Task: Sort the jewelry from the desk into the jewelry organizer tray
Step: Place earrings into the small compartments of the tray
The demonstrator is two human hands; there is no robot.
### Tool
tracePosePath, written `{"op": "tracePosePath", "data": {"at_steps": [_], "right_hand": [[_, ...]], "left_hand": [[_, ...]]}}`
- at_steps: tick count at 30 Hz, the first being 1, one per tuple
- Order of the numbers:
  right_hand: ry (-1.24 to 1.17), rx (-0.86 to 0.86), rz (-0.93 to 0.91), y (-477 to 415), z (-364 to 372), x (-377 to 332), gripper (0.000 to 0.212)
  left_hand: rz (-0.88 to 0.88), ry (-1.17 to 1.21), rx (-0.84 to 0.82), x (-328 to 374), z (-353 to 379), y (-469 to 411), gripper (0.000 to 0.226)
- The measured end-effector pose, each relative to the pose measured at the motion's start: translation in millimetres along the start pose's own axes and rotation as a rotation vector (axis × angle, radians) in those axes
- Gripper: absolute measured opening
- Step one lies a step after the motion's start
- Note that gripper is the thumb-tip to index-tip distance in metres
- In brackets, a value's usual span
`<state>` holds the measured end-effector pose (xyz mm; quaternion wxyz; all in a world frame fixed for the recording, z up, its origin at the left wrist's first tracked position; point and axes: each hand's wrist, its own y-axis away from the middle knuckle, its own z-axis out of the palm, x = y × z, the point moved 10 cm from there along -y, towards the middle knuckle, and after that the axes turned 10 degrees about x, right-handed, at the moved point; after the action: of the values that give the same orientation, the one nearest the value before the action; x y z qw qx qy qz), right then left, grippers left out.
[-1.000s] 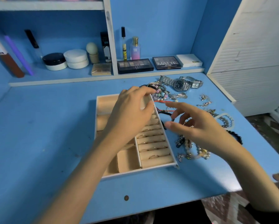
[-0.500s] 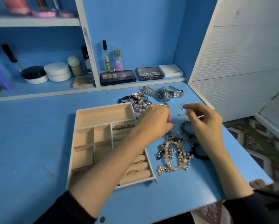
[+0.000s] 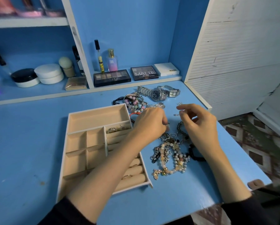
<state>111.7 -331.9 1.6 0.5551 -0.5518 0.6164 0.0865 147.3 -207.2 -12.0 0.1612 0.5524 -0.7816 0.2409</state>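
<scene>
The desk [image 3: 30, 143] is painted blue, smooth with a few scuffs. The tray [image 3: 97, 118] lies flat at its middle, reaching toward the front edge. It is a shallow white-rimmed rectangle lined in soft beige. It has one long compartment at the back, small square ones on its left, and padded rolls [image 3: 134, 173] down its right side. A few rings [image 3: 115, 129] sit in the slots at the back of the rolls, and a thin band is tucked near the front.

Most of the jewelry still lies on the desk, between the tray and the right edge. A tangled heap of bracelets [image 3: 170, 156] mixes round pale beads, pearls, silver chain and small charms. A black beaded loop [image 3: 194, 155] lies just beside it. Near the back right corner are two steel watches [image 3: 157, 94] with linked bands, one with a round dark dial and one with a square pale dial. In front of them is a bracelet of pastel beads [image 3: 135, 103] at the tray's back right corner.

My left hand [image 3: 149, 123] reaches across the tray's right side. Its fingers curl down onto the back of the heap, the tips at a small silver piece [image 3: 167, 126]. I cannot tell whether they grip it. My right hand [image 3: 199, 124] hovers near the right edge with its fingers loosely curled. Thumb and forefinger are a little apart, with nothing visible between them. Tiny silver bits [image 3: 176, 114] lie just beside the fingertips.
</scene>
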Motion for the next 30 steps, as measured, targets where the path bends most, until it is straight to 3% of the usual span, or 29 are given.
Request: {"op": "tracePosePath", "data": {"at_steps": [7, 12, 17, 23, 30], "right_hand": [[0.38, -0.217, -0.348, 11.7, 29.3, -17.1, 0.022], [0.517, -0.391, -0.404, 16.9, 47.8, -19.1, 0.023], [0.506, -0.546, -0.334, 4.7, 57.9, -16.9, 0.016], [0.41, -0.788, -0.025, -5.9, 68.6, -5.5, 0.016], [0.445, -0.78, -0.026, -5.3, 70.4, -12.9, 0.009]], "left_hand": [[-0.094, 0.175, 0.131, -21.2, -35.2, 5.7, 0.009], [-0.091, 0.204, 0.21, -35.8, -69.0, 17.2, 0.013], [-0.123, 0.281, 0.257, -51.1, -87.8, 30.9, 0.008], [-0.159, 0.342, 0.283, -68.9, -100.5, 45.7, 0.013], [-0.252, 0.447, 0.367, -101.1, -122.6, 65.7, 0.013]]}}
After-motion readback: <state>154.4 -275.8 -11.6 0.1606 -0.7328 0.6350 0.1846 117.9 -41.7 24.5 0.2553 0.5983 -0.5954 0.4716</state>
